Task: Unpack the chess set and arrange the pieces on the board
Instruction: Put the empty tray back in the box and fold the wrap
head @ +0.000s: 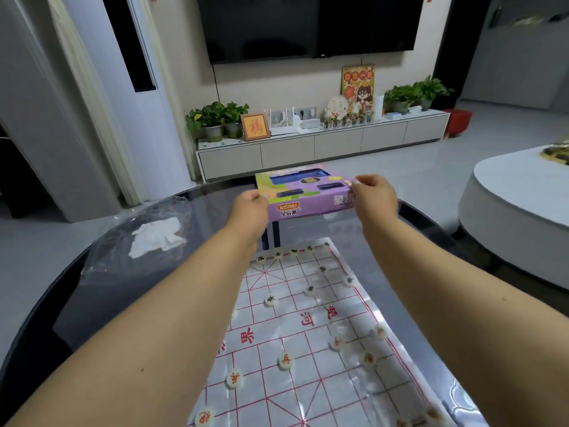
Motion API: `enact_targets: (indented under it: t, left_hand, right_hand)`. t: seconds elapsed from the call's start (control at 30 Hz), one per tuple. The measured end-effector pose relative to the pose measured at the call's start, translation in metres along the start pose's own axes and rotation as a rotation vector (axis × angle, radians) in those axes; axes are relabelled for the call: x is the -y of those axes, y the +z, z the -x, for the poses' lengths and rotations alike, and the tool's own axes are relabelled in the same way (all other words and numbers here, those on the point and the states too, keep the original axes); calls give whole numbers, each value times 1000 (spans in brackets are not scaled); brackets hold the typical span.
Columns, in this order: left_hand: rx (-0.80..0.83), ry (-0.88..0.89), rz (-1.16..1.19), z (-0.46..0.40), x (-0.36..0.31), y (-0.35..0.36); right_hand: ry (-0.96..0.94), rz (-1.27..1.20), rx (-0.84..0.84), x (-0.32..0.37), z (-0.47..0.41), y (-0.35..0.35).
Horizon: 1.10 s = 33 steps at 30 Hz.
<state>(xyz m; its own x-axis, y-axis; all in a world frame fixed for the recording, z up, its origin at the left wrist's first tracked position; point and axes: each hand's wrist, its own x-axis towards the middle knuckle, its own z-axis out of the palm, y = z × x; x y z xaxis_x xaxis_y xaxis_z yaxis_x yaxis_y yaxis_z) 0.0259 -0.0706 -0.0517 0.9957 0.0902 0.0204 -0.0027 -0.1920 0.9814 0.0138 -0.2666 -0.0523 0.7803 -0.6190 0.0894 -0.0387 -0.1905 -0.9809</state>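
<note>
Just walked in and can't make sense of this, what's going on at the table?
A person is holding a purple box with both hands, left hand and right hand each gripping an end, above the far side of a dark table. Nearer, a plastic board lies spread out, with round white pieces already on it, red-marked near, dark-marked far. A crumpled bag lies at left.

My left hand point(249, 208) and right hand point(374, 195) are bare, no rings or watch showing, and both forearms are uncovered.
</note>
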Motion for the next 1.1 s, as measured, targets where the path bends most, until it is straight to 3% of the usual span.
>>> enact_targets:
  t: [0.2,0.4,0.6,0.9,1.1]
  left_hand:
    - [154,17,-76,28,-6,83]
    - [260,-5,-108,50,2,139]
    - [252,-115,-137,66,13,171]
    - [305,-187,-506,79,3,192]
    - [345,-292,-446,82,5,198]
  right_hand:
    - [62,-23,-218,-21,-10,-74]
    - [176,-52,-284,-35,-10,-122]
    - [251,-39,-299,-55,-8,-146]
    - [293,172,-280,-74,-21,-157]
    - [275,270,-261,-79,-20,-156]
